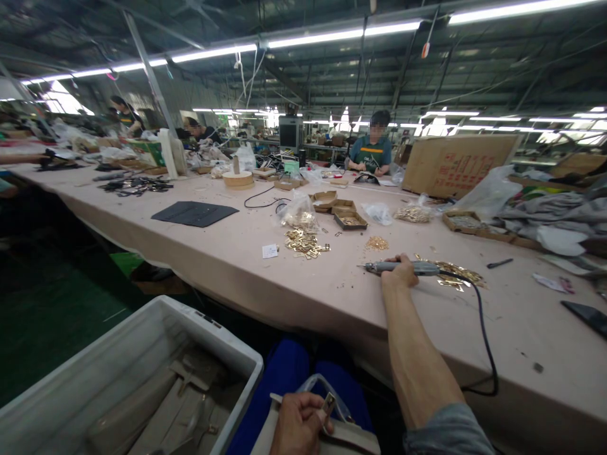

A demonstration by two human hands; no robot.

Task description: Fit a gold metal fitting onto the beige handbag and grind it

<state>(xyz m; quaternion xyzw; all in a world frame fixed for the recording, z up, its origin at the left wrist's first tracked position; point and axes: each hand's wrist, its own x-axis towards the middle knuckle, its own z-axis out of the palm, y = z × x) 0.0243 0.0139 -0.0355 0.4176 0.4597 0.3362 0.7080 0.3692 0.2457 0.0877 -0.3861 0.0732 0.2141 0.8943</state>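
My right hand [402, 272] is wrapped round a grey electric screwdriver [427, 269] lying low over the table, its tip toward a few tiny loose parts. From its rear end a black cable [482, 322] loops down past the table edge. Over my lap, my left hand [300, 422] pinches a beige bag piece [348, 436] near a small gold metal fitting [328, 404]. A pile of gold metal plates [306, 243] lies ahead, beside small copper-coloured parts [377, 242]. More gold plates [458, 274] are spread behind the screwdriver.
A white bin [165, 309] with beige bags stands at my left. On the table are a black sheet [194, 213], small cardboard boxes [351, 219], a white label [270, 251] and a large carton [458, 165]. A co-worker [372, 151] sits across the table.
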